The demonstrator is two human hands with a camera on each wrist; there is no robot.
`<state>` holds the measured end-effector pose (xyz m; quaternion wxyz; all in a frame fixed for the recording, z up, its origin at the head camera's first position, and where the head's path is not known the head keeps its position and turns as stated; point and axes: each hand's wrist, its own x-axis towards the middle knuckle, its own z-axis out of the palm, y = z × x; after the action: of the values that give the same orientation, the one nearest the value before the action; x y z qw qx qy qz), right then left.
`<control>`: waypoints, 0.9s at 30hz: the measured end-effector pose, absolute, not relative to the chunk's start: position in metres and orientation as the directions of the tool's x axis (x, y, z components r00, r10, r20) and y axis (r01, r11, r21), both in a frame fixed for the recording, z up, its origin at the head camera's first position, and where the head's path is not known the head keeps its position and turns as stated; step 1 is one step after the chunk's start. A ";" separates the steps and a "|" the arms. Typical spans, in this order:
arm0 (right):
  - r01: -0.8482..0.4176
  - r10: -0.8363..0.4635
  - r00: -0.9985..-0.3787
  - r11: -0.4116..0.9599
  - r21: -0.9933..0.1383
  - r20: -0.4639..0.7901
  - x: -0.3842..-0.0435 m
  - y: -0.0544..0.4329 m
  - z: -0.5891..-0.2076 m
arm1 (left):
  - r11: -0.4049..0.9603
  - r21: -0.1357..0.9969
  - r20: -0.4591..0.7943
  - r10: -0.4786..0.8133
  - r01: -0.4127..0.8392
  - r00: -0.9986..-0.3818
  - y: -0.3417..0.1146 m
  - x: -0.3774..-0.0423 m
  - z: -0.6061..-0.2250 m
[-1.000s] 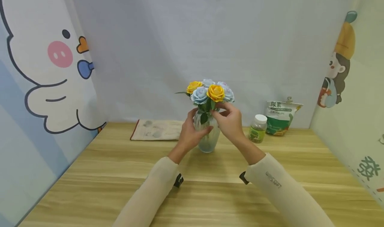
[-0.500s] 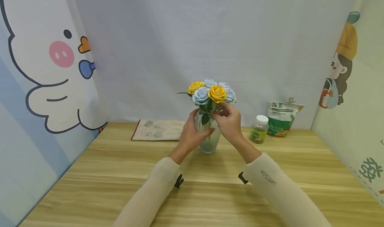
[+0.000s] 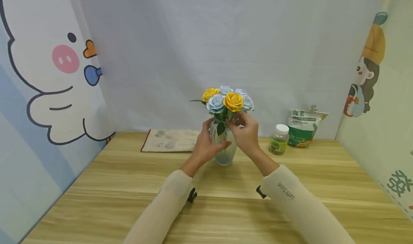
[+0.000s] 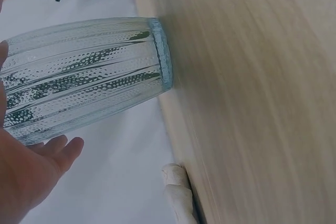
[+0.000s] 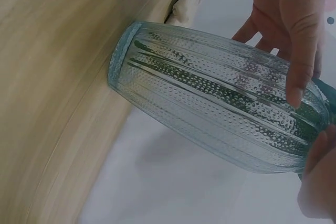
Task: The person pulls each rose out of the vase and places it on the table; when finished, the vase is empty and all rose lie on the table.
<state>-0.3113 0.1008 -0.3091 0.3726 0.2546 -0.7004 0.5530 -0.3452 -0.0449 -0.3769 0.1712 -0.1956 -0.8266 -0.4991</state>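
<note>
A ribbed clear glass vase (image 3: 224,157) stands upright on the wooden table, with yellow roses (image 3: 233,101) and pale blue roses (image 3: 216,103) bunched above its mouth. My left hand (image 3: 205,142) grips the vase's upper side, its thumb lying across the front. At the vase's mouth, my right hand (image 3: 246,133) pinches a rose stem just under the front yellow bloom, among green leaves (image 3: 221,128). The left wrist view shows the textured glass (image 4: 89,72) down to its base on the wood. In the right wrist view, the right fingertips (image 5: 317,153) are at the rim; the stem is mostly hidden.
Behind the left hand lies a cream glove (image 3: 167,140) with a red edge. To the right stand a white-lidded jar (image 3: 279,140) and a green and white bag (image 3: 302,129) closed with a clip. A pale curtain (image 3: 155,65) hangs behind the table.
</note>
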 end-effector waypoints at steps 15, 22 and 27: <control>-0.827 0.092 -0.479 0.286 -0.484 0.873 -0.315 0.101 -0.313 | 0.422 0.778 0.442 0.158 0.465 -0.883 -0.048 -0.347 -0.377; -0.855 0.147 -0.398 0.298 -0.424 0.905 -0.341 0.104 -0.328 | 0.414 0.797 0.416 0.154 0.441 -0.896 -0.047 -0.345 -0.375; -0.873 0.193 -0.310 0.330 -0.359 0.931 -0.342 0.104 -0.328 | 0.426 0.793 0.410 0.156 0.435 -0.899 -0.048 -0.345 -0.373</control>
<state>-0.3424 0.1037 -0.3282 0.5211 0.2710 -0.6274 0.5112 -0.3448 -0.0480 -0.3725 0.1382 -0.1773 -0.8329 -0.5057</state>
